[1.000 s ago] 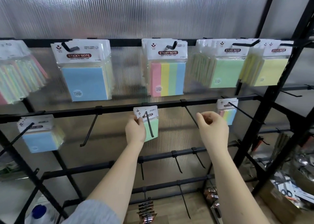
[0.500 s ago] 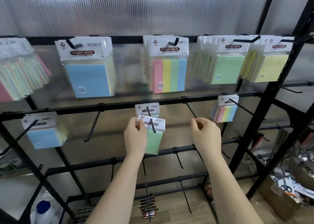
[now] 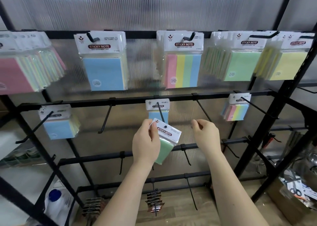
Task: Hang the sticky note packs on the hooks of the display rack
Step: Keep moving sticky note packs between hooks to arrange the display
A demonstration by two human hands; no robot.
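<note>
One pack in hand: my left hand (image 3: 145,145) pinches the green sticky note pack (image 3: 165,140) by the corner of its white header card, thumb over the front.
Hook: the middle hook (image 3: 161,113) of the second rail passes through the pack's hang hole, its tip showing as a dark dot in the card.
Change: a second ago the pack sat back against the rail; now it is out at the hook's tip and tilted, while a blue pack (image 3: 157,110) hangs behind it.
Meaning: I judge the green pack is barely threaded, so it needs sliding back before I let go.
Right hand (image 3: 205,134): off the pack, fingers loosely curled, holding nothing I can see.
Display rack (image 3: 214,96): several hooks beside this one are bare.
</note>
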